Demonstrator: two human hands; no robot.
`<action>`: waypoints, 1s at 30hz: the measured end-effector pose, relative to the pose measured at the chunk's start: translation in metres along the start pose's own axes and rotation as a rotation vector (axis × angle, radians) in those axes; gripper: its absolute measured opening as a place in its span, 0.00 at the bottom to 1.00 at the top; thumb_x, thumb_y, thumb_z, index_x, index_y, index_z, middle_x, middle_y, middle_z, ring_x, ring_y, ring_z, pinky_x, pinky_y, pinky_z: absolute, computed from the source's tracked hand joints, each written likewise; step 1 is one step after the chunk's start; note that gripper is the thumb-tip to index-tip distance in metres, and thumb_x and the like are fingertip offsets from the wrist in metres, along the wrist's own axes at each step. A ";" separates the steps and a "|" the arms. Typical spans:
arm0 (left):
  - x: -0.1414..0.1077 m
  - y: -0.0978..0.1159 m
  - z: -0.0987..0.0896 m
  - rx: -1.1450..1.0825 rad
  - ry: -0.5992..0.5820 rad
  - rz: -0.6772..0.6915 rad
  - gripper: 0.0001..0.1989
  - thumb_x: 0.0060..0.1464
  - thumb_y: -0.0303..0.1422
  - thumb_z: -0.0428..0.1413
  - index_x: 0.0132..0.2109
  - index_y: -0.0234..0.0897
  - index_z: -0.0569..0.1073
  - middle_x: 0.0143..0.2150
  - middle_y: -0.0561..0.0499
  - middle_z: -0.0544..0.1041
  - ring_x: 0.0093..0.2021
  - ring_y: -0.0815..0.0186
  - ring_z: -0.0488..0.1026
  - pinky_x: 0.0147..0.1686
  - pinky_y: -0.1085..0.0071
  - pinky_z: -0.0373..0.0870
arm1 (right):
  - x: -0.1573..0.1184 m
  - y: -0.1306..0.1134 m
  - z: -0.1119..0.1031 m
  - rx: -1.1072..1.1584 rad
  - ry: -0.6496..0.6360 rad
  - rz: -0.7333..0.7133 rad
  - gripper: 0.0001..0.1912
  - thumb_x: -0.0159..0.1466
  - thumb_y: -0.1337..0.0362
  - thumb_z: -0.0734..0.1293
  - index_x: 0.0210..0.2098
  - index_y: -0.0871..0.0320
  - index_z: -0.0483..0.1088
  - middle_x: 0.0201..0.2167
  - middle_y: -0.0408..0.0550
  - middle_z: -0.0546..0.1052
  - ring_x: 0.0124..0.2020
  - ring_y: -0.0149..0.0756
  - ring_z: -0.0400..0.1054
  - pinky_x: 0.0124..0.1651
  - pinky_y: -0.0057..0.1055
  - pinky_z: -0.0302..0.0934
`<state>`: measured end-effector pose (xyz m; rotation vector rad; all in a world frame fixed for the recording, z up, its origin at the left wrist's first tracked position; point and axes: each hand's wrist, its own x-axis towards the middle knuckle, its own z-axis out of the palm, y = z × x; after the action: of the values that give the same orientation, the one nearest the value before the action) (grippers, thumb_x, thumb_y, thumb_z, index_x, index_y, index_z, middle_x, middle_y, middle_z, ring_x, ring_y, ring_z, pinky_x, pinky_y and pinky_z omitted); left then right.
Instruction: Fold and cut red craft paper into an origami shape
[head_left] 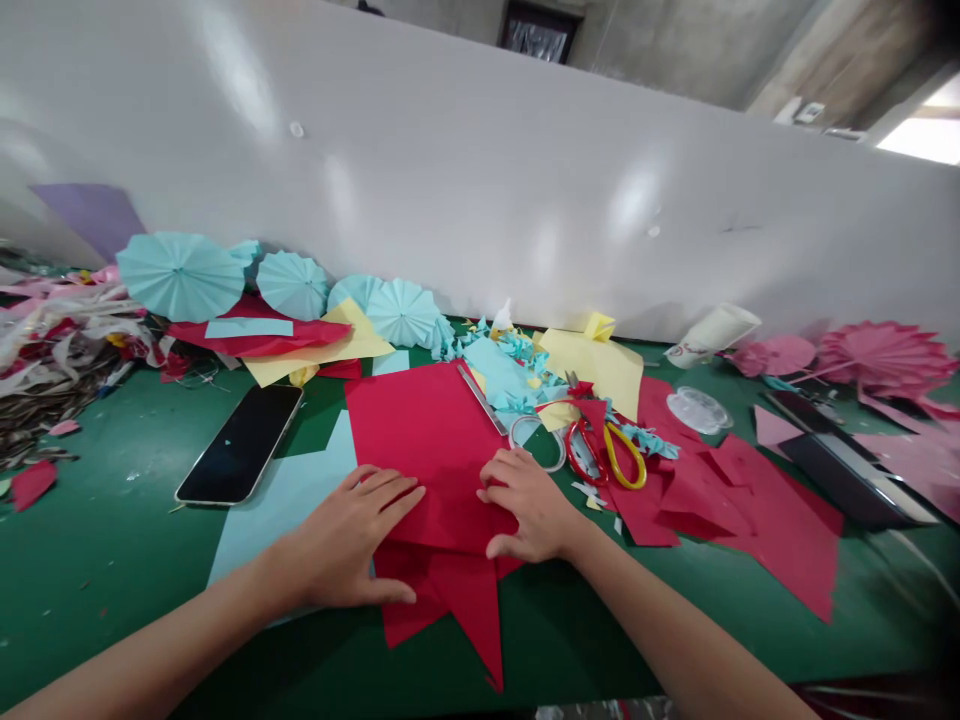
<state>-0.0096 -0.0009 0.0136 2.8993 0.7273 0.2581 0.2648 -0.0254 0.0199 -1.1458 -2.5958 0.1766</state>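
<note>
A sheet of red paper (427, 430) lies in front of me, with a straight edge or fold along its near side. My left hand (360, 540) rests on its left part, fingers stretched out and thumb apart. On the right part lies my right hand (529, 505), its fingers bent and its thumb apart near the paper's lower edge. More red paper with pointed ends (469, 600) sticks out below the sheet. A metal ruler (482, 398) crosses the sheet's upper right. Pale blue paper (292, 510) is partly hidden under my left forearm.
A phone (241, 445) lies left. Scissors with red and yellow handles (626, 458) and a tape roll (551, 450) sit right of the sheet, beside red scraps (780, 530). Blue pleated paper rosettes (180, 275) line the grey partition (465, 180). A paper cup (712, 333) lies tipped.
</note>
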 end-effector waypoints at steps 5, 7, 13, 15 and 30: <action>0.002 0.008 0.014 0.097 0.057 -0.027 0.31 0.56 0.49 0.50 0.60 0.33 0.62 0.57 0.41 0.68 0.55 0.53 0.65 0.55 0.56 0.55 | 0.002 -0.017 -0.001 -0.073 -0.077 0.039 0.41 0.48 0.35 0.62 0.43 0.66 0.71 0.42 0.59 0.73 0.43 0.49 0.61 0.49 0.51 0.50; 0.003 0.010 0.019 0.113 0.082 -0.018 0.29 0.57 0.48 0.48 0.59 0.33 0.62 0.57 0.41 0.69 0.55 0.54 0.65 0.56 0.57 0.55 | 0.002 -0.023 0.000 -0.072 -0.096 0.047 0.39 0.52 0.40 0.63 0.49 0.67 0.68 0.47 0.60 0.72 0.48 0.51 0.61 0.53 0.52 0.46; 0.004 0.018 0.023 0.126 0.092 0.038 0.25 0.60 0.43 0.45 0.59 0.32 0.62 0.61 0.41 0.64 0.60 0.57 0.60 0.59 0.59 0.51 | 0.000 -0.030 0.006 0.021 -0.142 -0.037 0.30 0.62 0.50 0.59 0.58 0.61 0.59 0.57 0.55 0.66 0.59 0.45 0.54 0.62 0.51 0.34; 0.005 0.020 0.025 0.128 0.083 0.043 0.25 0.60 0.42 0.45 0.58 0.30 0.63 0.61 0.39 0.62 0.61 0.56 0.59 0.60 0.58 0.51 | 0.000 -0.029 0.006 0.054 -0.175 -0.038 0.30 0.62 0.51 0.59 0.59 0.60 0.57 0.59 0.53 0.64 0.61 0.43 0.52 0.63 0.51 0.32; 0.003 0.018 0.032 0.096 0.076 0.084 0.24 0.58 0.37 0.49 0.58 0.27 0.62 0.62 0.36 0.60 0.64 0.54 0.52 0.61 0.57 0.53 | 0.001 -0.026 0.006 0.147 -0.189 0.014 0.33 0.60 0.48 0.61 0.58 0.60 0.57 0.58 0.55 0.65 0.63 0.42 0.46 0.64 0.49 0.32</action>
<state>0.0076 -0.0187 -0.0142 3.0307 0.6466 0.3544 0.2439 -0.0416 0.0201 -1.1444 -2.6838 0.4927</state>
